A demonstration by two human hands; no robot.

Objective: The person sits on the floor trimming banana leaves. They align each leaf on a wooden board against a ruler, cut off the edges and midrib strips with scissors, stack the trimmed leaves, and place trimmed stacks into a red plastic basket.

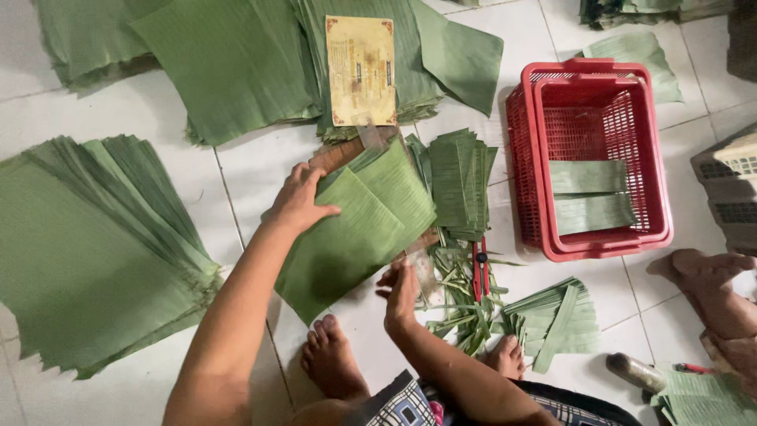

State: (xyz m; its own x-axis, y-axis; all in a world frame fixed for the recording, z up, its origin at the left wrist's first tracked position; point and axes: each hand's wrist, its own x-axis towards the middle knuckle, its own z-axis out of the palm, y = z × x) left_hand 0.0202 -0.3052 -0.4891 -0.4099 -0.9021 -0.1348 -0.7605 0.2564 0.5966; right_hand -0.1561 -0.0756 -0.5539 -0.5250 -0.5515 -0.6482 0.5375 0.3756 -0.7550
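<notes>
My left hand (pixel 300 199) lies flat on a stack of green banana leaf sheets (pixel 359 233) in front of me on the white tiled floor. My right hand (pixel 402 288) is at the stack's near right edge, fingers curled by the leaf edge; whether it grips anything I cannot tell. A wooden board (pixel 339 154) shows under the stack's far side. A yellowish card (pixel 361 71) rests on another leaf pile (pixel 236 63) beyond. My bare feet (pixel 331 359) are just below the stack.
A big pile of leaf sheets (pixel 95 244) lies left. A stack of narrow cut strips (pixel 460 181) and trimmings (pixel 461 296) sit right, with red-handled scissors (pixel 479 268). A red plastic basket (pixel 587 158) holds folded leaves. Another person's foot (pixel 710 276) is at right.
</notes>
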